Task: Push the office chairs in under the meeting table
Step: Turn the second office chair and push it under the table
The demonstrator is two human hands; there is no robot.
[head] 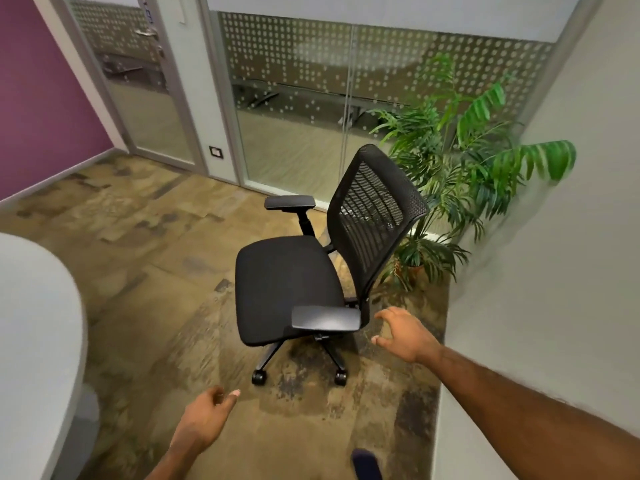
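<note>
While chair (291,285) stands free, right hand (405,336) near armrest (325,318)

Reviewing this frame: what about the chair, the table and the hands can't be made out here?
- Meeting table: head view, cut off by the left edge; its size and legs are unseen.
- Office chair: its far casters are hidden under the seat.
- Right hand: open near the armrest; contact unclear.
- Left hand: curled, motion-blurred; grip state unclear.
- Other chairs: none in frame.
</note>
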